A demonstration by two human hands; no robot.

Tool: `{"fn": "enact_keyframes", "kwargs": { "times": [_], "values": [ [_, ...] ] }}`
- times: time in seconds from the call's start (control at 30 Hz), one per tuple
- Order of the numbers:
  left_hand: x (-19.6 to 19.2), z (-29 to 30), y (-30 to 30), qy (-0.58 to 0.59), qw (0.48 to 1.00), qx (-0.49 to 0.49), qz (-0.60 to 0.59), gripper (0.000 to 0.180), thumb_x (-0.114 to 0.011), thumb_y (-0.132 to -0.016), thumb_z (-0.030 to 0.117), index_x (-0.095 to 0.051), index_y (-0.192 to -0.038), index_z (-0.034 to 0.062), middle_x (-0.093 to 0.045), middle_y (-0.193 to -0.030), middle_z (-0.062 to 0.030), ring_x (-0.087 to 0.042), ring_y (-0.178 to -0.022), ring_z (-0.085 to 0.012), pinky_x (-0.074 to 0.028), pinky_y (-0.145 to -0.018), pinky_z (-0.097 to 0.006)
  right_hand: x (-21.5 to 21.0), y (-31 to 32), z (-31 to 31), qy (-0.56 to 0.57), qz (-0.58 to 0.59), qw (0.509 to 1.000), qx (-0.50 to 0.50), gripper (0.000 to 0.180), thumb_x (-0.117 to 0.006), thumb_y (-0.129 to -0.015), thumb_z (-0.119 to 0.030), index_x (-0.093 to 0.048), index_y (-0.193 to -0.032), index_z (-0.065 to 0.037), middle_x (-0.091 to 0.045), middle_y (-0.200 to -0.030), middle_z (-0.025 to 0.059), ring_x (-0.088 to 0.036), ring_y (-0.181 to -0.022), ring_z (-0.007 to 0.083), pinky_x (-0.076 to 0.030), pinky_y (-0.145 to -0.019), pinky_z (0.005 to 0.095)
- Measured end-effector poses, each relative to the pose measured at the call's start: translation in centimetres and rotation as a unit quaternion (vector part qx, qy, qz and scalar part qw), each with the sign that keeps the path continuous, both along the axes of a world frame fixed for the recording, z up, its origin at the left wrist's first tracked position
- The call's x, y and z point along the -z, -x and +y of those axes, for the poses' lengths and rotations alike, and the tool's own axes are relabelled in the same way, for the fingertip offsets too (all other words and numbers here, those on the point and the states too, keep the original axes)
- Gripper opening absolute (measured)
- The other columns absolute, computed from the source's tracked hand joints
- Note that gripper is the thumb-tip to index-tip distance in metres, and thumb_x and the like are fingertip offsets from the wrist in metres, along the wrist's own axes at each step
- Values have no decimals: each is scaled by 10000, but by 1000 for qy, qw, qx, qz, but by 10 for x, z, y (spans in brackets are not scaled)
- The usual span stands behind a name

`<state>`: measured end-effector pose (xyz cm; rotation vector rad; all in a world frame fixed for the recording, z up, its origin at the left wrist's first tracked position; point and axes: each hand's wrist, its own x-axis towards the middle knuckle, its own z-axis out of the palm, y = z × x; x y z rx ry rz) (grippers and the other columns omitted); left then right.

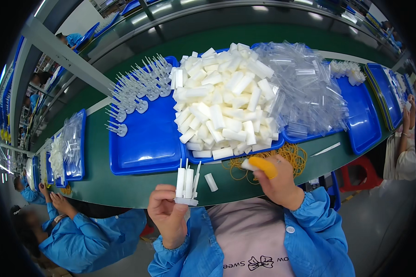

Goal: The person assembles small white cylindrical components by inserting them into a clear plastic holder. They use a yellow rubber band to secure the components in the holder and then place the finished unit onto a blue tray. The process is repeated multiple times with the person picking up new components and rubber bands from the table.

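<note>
My left hand (170, 218) is closed around the base of a pronged plastic part (186, 201), held upright over the table's near edge. White foam cylinders sit on some of its prongs, while a thin prong on the right stands bare. To the right, my right hand (283, 183) pinches a short white foam cylinder (248, 165). A yellow finger cot (263, 167) covers one of its fingers. One loose foam cylinder (211, 182) lies on the green table between my hands. Beyond them, a large heap of foam cylinders (222, 99) fills a blue tray.
Several pronged parts (141, 83) stand in the left blue tray (145, 154). Clear plastic sleeves (305, 92) are heaped right of the foam. Farther right, a blue tray (363, 122) holds small white parts. Yellow rubber bands (293, 159) and tweezers (326, 149) lie nearby. Co-workers sit on both sides.
</note>
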<state>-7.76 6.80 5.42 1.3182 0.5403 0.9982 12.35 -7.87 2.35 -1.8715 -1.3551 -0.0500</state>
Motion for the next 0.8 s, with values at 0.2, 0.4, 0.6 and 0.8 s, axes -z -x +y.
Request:
{"fn": "enact_keyframes", "kwargs": {
  "times": [0.2,0.4,0.6,0.8],
  "values": [
    [-6,-6,5,-29,996,73,43,138,-688,-757,2,-611,-871,-4,-561,-924,-105,-555,-796,-154,-473,-689,-264,-25,0,-12,-85,451,888,24,184,-517,-908,-67,-586,-1070,-14,-597,-877,61,-557,-769,106,-442,-675,236],
    [-11,-12,-1,-118,973,190,60,169,-702,-707,-33,-704,-872,4,-627,-882,-114,-579,-785,-194,-454,-670,-284,-42,-9,-16,-119,589,788,-130,220,-531,-909,-65,-537,-1121,-6,-566,-982,58,-548,-855,105,-453,-785,237],
    [-15,-18,-9,-171,955,228,87,216,-713,-690,-25,-716,-896,37,-638,-885,-83,-589,-792,-207,-459,-665,-296,-35,-4,-8,-126,670,726,-92,239,-566,-888,-55,-531,-1120,-14,-557,-975,45,-549,-891,107,-455,-812,247],
    [-19,-20,-14,-204,944,232,115,203,-704,-651,-52,-724,-833,37,-640,-836,-83,-578,-749,-198,-451,-639,-293,-27,-2,-8,-100,668,727,-122,233,-600,-876,-69,-557,-1098,-8,-591,-978,47,-555,-900,104,-448,-811,247]
  ]
}}
